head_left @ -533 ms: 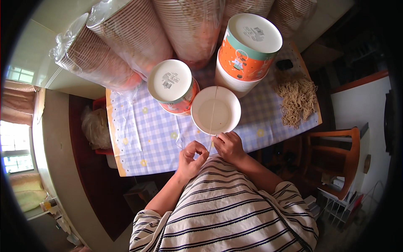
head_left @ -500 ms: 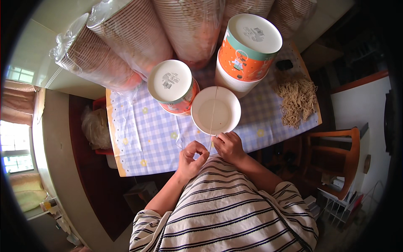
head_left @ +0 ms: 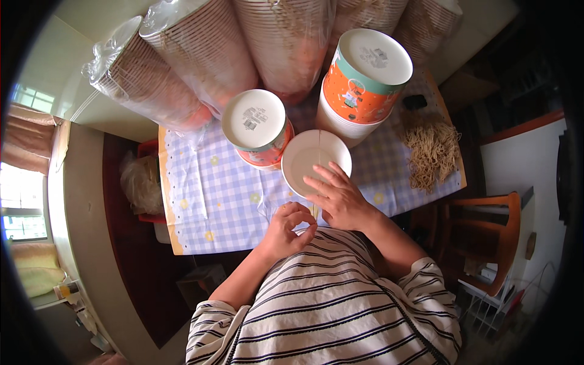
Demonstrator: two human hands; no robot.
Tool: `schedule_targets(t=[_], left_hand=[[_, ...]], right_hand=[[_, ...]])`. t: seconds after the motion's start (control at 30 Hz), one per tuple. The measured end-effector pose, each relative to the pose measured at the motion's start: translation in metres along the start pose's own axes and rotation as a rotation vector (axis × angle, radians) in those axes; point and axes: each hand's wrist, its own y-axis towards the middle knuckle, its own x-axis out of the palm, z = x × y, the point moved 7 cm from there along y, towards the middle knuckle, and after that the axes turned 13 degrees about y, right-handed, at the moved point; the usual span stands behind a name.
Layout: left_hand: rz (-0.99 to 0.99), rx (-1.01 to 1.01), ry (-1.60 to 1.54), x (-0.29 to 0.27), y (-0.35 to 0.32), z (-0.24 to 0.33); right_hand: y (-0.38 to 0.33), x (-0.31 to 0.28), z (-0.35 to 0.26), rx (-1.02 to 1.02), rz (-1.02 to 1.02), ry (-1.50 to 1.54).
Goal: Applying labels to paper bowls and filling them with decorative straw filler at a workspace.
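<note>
While a striped shirt (head_left: 328,298) fills the space nearest the viewer, the left hand (head_left: 288,231) hovers by the table's near edge, its fingers curled toward the thumb; whether it pinches anything cannot be told. To its right and slightly farther in, the right hand (head_left: 344,199) is open, fingers spread over the near rim of a white bowl (head_left: 300,163); whether they touch it is unclear. That bowl sits mouth up, inward from the middle of the near edge of the table (head_left: 234,219), which wears a blue-and-white checked cloth. Toward the right edge lies a heap of tan strings (head_left: 433,157). Just beyond the bowl on its left stands an upturned orange cup (head_left: 258,125) with a pale base; beyond it on the right rises a taller stack of cups (head_left: 364,85). Past the heap, near the far right corner, is a small black object (head_left: 415,101). Plastic-wrapped cup stacks (head_left: 210,58) line the far edge.
</note>
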Motion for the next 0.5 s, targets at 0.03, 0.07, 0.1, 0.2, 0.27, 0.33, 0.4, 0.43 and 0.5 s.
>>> schedule_targets(t=[0.03, 0.07, 0.1, 0.2, 0.27, 0.33, 0.4, 0.43, 0.5], left_hand=[[-0.016, 0.060, 0.086, 0.001, 0.003, 0.005], [-0.031, 0.120, 0.171, 0.002, 0.005, 0.009], [-0.024, 0.118, 0.173, 0.000, 0.009, 0.007], [0.066, 0.274, 0.603, -0.001, 0.020, 0.003], [0.085, 0.297, 0.695, 0.006, 0.022, -0.011], [0.097, 0.363, 0.804, 0.016, 0.022, -0.022], [0.059, 0.333, 0.800, 0.020, 0.016, -0.027], [0.020, 0.301, 0.796, 0.023, 0.014, -0.030], [0.072, 0.329, 0.787, 0.025, 0.008, -0.025]], right_hand=[[-0.004, 0.009, 0.008, -0.022, -0.083, -0.007], [-0.006, 0.007, 0.010, -0.041, -0.038, 0.003], [-0.008, 0.005, 0.014, -0.020, -0.034, 0.017], [-0.018, -0.014, 0.024, 0.021, 0.020, -0.035], [-0.024, -0.024, 0.032, 0.050, 0.045, -0.099], [-0.040, -0.027, 0.050, 0.149, 0.049, -0.176], [-0.057, -0.026, 0.071, 0.309, 0.013, -0.272], [-0.065, -0.025, 0.081, 0.382, 0.004, -0.324], [-0.072, -0.022, 0.089, 0.429, -0.019, -0.315]])
